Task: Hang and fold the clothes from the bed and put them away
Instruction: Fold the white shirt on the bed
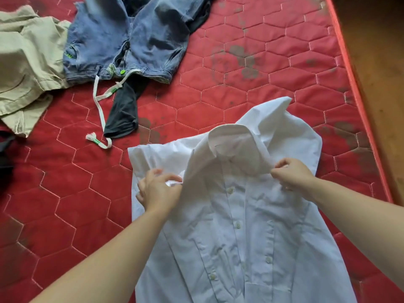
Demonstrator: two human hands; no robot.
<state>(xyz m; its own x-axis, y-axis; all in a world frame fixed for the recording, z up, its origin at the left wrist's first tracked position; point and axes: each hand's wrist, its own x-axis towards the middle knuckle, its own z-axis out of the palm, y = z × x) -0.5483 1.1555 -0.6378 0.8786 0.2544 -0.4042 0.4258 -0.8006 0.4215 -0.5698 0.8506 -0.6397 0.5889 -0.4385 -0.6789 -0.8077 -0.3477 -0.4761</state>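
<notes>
A white button-up shirt [240, 226] lies front side up on the red quilted mattress [251, 84], collar pointing away from me. My left hand [159, 191] pinches the fabric at the shirt's left shoulder. My right hand [293, 173] pinches the fabric at the right shoulder, just beside the collar. Both shoulders are lifted a little off the mattress, and the sleeves are bunched behind them.
Blue denim shorts [129, 38] with a white drawstring lie at the top middle, over a black garment [124, 112]. A beige garment [26, 66] is crumpled at the left. The mattress edge and a wooden floor [380, 62] run down the right side.
</notes>
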